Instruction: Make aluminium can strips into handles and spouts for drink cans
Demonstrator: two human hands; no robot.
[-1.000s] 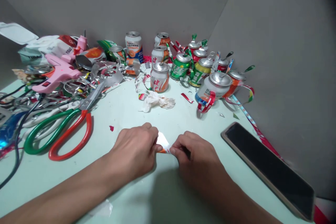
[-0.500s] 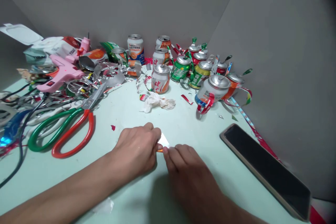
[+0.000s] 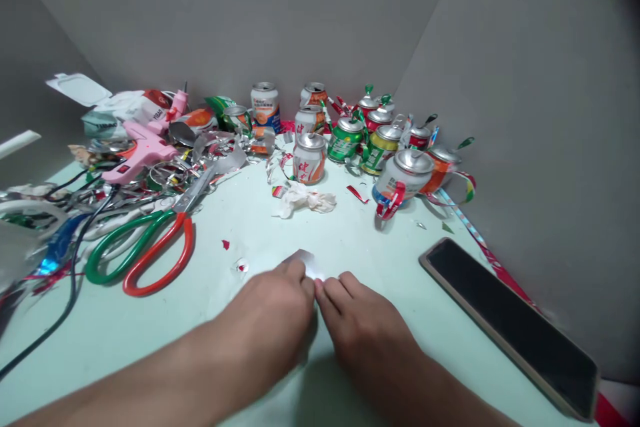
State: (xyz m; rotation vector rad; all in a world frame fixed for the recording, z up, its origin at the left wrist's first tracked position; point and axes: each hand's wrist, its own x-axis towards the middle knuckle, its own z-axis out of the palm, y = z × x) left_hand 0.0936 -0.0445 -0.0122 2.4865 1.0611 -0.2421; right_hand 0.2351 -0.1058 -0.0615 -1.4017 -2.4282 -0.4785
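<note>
At the lower middle of the frame the fingers (image 3: 299, 275) of the left hand (image 3: 273, 317) and those of the right hand (image 3: 357, 323) meet tip to tip, closed together on a small shiny metal scrap (image 3: 309, 261). Only its pale upper edge shows above the fingertips; the rest is hidden under them. Both hands rest low on the pale green table (image 3: 240, 360), with the forearms running off the bottom edge.

Just left of the scrap lies a tiny white-and-red fragment (image 3: 242, 266), and a small red chip (image 3: 225, 244) sits a little farther up and left. Above the hands, toward the middle of the frame, is a crumpled white tissue (image 3: 304, 197). To the left lie large scissors (image 3: 150, 247) with 1 green and 1 red handle loop, blades pointing up into a heap of cut metal strips. A pink glue gun (image 3: 141, 150) rests on that heap at the upper left, with black cables trailing to the left edge.

A cluster of drink cans (image 3: 350, 140), several fitted with curled strip handles, stands at upper centre against the grey wall. A dark phone (image 3: 510, 323) lies face up at the lower right, well apart from the hands.
</note>
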